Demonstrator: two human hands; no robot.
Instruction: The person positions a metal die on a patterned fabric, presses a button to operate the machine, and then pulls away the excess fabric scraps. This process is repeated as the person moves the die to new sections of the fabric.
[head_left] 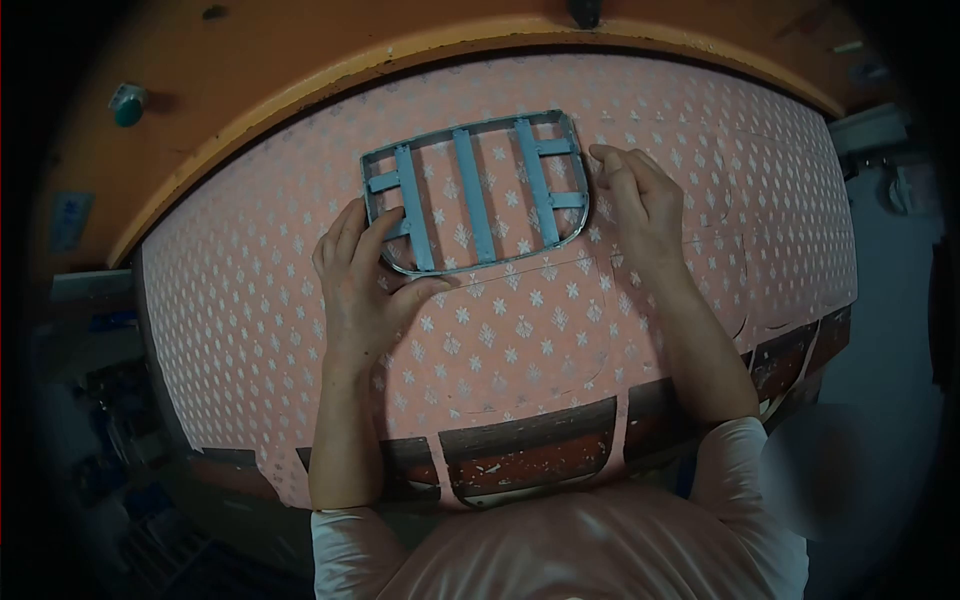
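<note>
Toward worktop's (300,90) far edge, approx. centre, on pink patterned sheet (520,340), lies blue-grey metal frame (475,195) w/ three cross-bars. Long axis runs left–right, right end tilted slightly farther away; rounded side faces near edge. L hand (360,280) pinches its near-left corner. R hand (640,200) unclenched, fingertips touching right end.

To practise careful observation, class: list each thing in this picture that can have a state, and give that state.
Metal frame: lying flat on the pink sheet, a hand at each end.
Pink sheet: spread over the table, shapes cut out along its near edge.
Left hand: fingers resting on the frame's lower left corner.
Right hand: fingertips at the frame's right edge.
Table: mostly covered, orange rim showing.
</note>
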